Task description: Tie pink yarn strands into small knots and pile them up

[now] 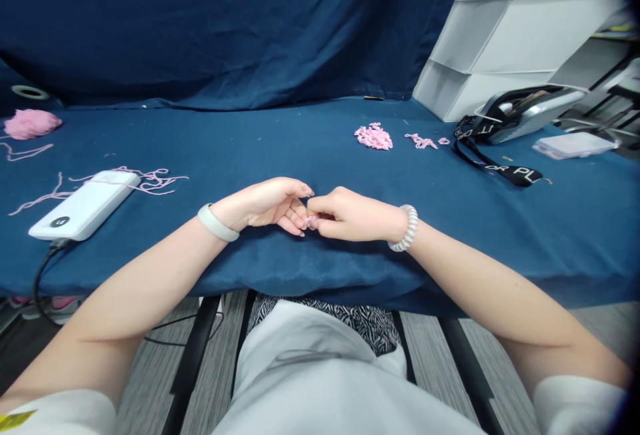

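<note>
My left hand [265, 207] and my right hand [345, 216] meet above the blue cloth-covered table [280, 155], their fingers curled together. A small piece of pink yarn [310, 222] is pinched between the fingertips of both hands, and the fingers hide most of it. Farther off, a heap of knotted pink yarn [374, 136] lies ahead of my right hand. Loose pink yarn strands [125, 182] trail over and beside a white power bank [85, 205] to the left of my left hand. A fluffy pink yarn ball [30, 124] sits at the far left.
Short pink yarn pieces [420, 141] lie right of the heap. A black lanyard [500, 168], silver pouch [525, 115] and flat plastic box [573, 145] sit at the right. A white shelf unit [500, 35] stands behind them, with a navy backdrop [200, 28] beyond.
</note>
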Motion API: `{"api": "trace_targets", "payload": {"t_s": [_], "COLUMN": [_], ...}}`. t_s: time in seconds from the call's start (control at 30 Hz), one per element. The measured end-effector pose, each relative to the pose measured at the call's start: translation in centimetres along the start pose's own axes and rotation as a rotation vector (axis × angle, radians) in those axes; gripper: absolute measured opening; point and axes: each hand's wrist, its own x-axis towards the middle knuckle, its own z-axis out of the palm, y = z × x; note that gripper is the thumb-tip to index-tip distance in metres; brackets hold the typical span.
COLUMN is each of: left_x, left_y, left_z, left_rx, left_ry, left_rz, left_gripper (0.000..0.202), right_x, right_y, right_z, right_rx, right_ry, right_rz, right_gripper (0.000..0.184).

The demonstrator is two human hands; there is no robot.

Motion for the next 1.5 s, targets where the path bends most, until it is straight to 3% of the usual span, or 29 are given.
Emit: {"api": "trace_targets", "payload": {"t_s": [0.13,0.23,0.37,0.53,0.77,0.97,1.1,1.17,1.23,1.33,1.5], "left_x": [0.1,0.0,0.1,0.4,0.5,1.1,1.2,1.3,1.4,1.2,0.2], "left_y": [0.1,-0.1,-0.6,-0.7,-1.0,-1.3,-1.1,-0.9,-0.6,-0.2,-0.3], "left_z": [0.3,1.0,1.7,1.8,1.8,1.7,1.1,0.3,-0.5,-1.0,0.0], "left_rx": [0.054,0.243,0.43,0.42,0.609,0.451,0.601,0.55,0.398,0.196,0.244], "left_ry": [0.066,0.228,0.41,0.479,0.632,0.599,0.764,0.833,0.784,0.555,0.313], "left_rz": [0.018,0.083,0.215,0.27,0.457,0.463,0.606,0.651,0.637,0.56,0.542], "left_gripper": [0.013,0.007,0.015,0.017,0.014,0.014,0.025,0.026,0.025,0.019,0.018], "right_x": [0.3,0.5,0.8,1.1,1.3,1.3,1.3,1.2,1.2,1.1,1.0], "right_y": [0.4,0.7,1.1,1.6,1.9,2.3,2.2,1.9,1.6,1.4,2.0], "right_z": [0.6,1.1,1.7,1.9,2.3,2.3,2.3,2.3,2.1,1.5,0.5], "right_rx": [0.023,0.01,0.065,0.133,0.057,0.03,-0.013,0.025,0.177,0.516,0.88], "right_ry": [0.087,0.142,0.202,0.27,0.378,0.376,0.353,0.339,0.332,0.336,0.385], "right_rz": [-0.015,-0.021,-0.026,0.017,-0.109,-0.076,-0.088,-0.068,0.019,0.15,0.141], "right_gripper": [0.018,0.015,0.011,0.017,0.016,0.015,0.018,0.022,0.025,0.028,0.026]}}
